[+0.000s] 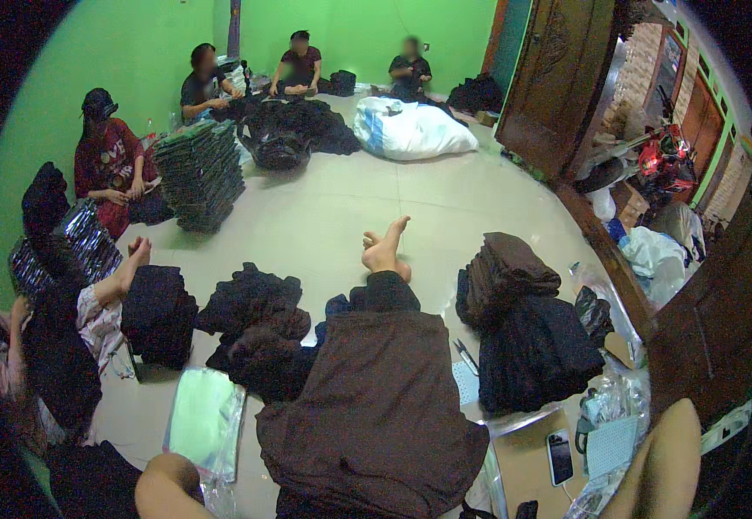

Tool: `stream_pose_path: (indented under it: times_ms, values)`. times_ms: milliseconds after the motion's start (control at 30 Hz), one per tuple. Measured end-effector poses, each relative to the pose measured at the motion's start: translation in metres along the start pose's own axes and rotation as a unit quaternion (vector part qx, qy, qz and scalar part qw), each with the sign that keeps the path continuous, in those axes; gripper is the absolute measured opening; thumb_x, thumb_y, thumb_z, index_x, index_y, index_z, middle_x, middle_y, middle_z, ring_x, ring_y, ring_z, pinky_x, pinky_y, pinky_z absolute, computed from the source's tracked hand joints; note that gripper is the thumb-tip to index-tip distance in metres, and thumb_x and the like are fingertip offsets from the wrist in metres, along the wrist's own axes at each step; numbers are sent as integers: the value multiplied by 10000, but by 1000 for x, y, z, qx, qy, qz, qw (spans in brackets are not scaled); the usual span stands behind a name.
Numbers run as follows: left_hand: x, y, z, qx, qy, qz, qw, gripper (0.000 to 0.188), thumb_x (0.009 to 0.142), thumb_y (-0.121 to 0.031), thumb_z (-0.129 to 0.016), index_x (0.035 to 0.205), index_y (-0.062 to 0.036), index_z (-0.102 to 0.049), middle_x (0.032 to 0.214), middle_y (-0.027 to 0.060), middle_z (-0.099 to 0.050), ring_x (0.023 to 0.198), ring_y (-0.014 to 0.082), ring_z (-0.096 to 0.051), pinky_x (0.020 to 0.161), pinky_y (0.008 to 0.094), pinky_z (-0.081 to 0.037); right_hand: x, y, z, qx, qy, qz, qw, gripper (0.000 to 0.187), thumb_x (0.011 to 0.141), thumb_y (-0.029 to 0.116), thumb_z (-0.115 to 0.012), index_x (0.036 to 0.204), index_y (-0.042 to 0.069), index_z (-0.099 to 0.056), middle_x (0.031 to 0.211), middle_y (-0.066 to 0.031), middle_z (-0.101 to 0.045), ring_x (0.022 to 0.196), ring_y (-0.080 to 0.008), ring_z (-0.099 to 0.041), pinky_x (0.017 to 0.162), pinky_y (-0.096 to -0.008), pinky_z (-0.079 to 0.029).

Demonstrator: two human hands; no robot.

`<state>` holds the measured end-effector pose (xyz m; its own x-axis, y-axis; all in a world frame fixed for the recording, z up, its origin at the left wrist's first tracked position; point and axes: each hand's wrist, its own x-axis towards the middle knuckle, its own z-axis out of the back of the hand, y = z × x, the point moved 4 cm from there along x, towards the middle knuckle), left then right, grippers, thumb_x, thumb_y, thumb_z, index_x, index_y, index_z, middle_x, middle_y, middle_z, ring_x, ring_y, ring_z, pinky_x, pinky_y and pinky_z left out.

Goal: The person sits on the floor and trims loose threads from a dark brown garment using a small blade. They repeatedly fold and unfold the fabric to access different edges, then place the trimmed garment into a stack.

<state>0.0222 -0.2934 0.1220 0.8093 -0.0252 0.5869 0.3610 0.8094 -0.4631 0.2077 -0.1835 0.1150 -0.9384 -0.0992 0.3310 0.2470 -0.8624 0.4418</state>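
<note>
Dark brown cloth [376, 389]: laid spread over the person's legs, with a bare foot [383, 253] beyond its far edge. Left hand and right hand: out of view; whether the fingers are apart, together or clamped cannot be told. Bare arms [665, 467] show on both sides of the cloth. Right of the cloth: folded brown stack [514, 268] upon black stack [540, 355]; phone [559, 457] nearer. Left of it: black garments [263, 337], clear plastic packet [205, 415]. Well beyond it: white sack [415, 130].
</note>
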Motion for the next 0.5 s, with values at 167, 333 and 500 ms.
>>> stream_pose_path:
  times_ms: [167, 333, 500]
  values:
    - [-12, -10, -1, -18, 4, 9, 1000, 168, 849, -218, -467, 748, -86, -491, 752, 37, -471, 693, 185, -480, 619, 319, -356, 11, -31, 12, -60, -29, -64, 996, 279, 861, 284, -453, 865, 34, -576, 848, -112, -577, 814, -257, -550, 716, -347, -421]
    - [-16, -6, -4, -44, -5, 12, 999, 170, 834, -236, -496, 801, -70, -504, 808, 53, -488, 750, 202, -489, 669, 319, -364, 33, -101, 26, -137, -73, -160, 975, 283, 863, 280, -448, 872, 29, -578, 858, -111, -580, 827, -254, -550, 729, -343, -420]
    - [-24, 2, -7, -74, -9, 21, 997, 204, 818, -254, -525, 853, -54, -517, 863, 69, -506, 807, 219, -499, 718, 319, -372, 60, -167, 29, -177, -89, -228, 953, 286, 865, 275, -442, 879, 24, -580, 868, -109, -583, 839, -251, -551, 742, -340, -420]
